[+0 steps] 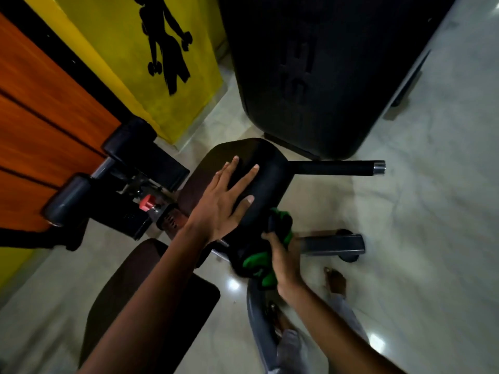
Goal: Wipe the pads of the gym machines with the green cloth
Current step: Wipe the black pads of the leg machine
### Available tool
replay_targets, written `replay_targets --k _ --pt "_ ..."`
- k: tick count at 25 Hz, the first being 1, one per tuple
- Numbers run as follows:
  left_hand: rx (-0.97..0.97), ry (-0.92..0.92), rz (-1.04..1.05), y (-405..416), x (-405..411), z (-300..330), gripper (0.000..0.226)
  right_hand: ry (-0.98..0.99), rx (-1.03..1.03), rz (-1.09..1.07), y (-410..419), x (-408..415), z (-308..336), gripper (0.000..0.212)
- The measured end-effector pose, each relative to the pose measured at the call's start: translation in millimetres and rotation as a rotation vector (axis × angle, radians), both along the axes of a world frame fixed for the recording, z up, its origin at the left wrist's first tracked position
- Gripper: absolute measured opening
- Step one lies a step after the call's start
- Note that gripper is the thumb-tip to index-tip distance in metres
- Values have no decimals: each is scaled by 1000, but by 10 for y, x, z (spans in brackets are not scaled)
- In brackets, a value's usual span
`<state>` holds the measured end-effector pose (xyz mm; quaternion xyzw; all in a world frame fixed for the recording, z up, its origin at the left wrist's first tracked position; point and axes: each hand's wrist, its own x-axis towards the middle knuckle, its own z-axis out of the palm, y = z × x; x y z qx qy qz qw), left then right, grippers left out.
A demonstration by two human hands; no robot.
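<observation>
A black rounded pad (259,168) of a gym machine sits in the middle of the view. My left hand (224,201) lies flat on top of it with fingers spread and straight. My right hand (282,255) grips the green cloth (259,263) against the pad's near right edge. Part of the cloth bunches above my fingers, the rest hangs below them. A second dark pad (129,290) lies lower left, partly hidden by my left forearm.
Two black roller pads (129,136) on a bar stand at the left by an orange and yellow wall. A large black machine housing (310,76) rises behind. A black handle bar (337,168) juts right. Grey frame legs and my bare feet are on the pale floor.
</observation>
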<state>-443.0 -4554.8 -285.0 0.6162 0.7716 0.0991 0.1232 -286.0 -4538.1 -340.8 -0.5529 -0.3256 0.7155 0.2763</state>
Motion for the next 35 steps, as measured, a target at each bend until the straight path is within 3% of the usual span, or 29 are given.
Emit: replay_targets --k 6,11,14,17,21,23,31,35 --pt "7 8 5 -24 -14 -32 58 -115 85 -125 472 -144 42 15" --pt "-5 -56 15 -68 10 8 57 -8 -110 19 -133 33 107 17" --pt "24 -120 89 -469 86 106 55 -28 -78 -25 192 11 149 6" --pt "66 29 240 -1204 284 93 55 -67 -76 -80 290 -37 187 16" --pt "-30 124 547 -1814 458 22 65 -119 -157 42 -1 4 290 7" --pt "-48 147 605 -1875 494 14 68 -106 -198 30 54 1 289 14" --pt "-74 173 611 -1835 520 -1 72 167 -489 188 -241 0 434 37" --pt "-25 182 615 -1847 506 -26 72 109 -517 382 -293 149 758 29"
